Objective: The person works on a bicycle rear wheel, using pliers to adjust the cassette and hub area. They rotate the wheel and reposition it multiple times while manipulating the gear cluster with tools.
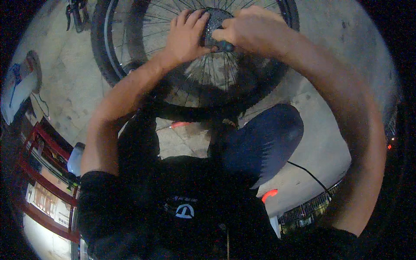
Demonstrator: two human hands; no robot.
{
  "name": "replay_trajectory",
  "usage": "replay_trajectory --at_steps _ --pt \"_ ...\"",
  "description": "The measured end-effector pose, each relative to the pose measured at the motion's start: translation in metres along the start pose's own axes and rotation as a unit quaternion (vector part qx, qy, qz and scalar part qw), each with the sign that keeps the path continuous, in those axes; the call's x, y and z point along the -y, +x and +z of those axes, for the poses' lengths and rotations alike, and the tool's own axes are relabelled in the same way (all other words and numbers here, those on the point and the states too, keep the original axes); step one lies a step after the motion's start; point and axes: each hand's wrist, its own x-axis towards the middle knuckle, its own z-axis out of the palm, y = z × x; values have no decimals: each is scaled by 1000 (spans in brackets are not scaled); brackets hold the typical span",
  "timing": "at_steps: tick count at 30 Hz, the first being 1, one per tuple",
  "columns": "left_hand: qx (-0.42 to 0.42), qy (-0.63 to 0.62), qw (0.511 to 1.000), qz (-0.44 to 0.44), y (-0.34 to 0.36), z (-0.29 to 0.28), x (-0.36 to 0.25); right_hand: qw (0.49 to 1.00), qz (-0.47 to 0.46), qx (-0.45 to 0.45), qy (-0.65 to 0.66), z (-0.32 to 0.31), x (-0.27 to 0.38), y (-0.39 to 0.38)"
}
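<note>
A bicycle wheel (pixel 182 110) with a black knobby tyre lies in front of me, and a sprocket cassette (pixel 211 21) sits at its hub. My left hand (pixel 185 37) grips the cassette's left side, its fingers spread over the upper edge and its thumb along the lower edge. On the other side my right hand (pixel 249 30) is closed against the cassette's face, the fingers curled in. Just under those fingers shows a small dark teal patch (pixel 225 45). What the right hand holds, if anything, is hidden and slightly blurred.
Behind the near wheel another dark tyre (pixel 133 39) shows. A dark red metal rack (pixel 47 186) with boxes stands at the left, below a blue and white bag (pixel 19 89). A red coiled hose (pixel 269 195) and a black cable (pixel 310 174) are near my bent knee (pixel 277 134).
</note>
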Motion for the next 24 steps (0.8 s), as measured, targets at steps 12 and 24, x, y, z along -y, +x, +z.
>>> replay_trajectory --at_steps 12,24 --pt "-23 -77 995 -57 -37 -23 -20 997 5 -45 65 17 8 -8" --pt "26 -69 995 -70 -18 -8 -15 992 -35 -118 32 22 11 -14"
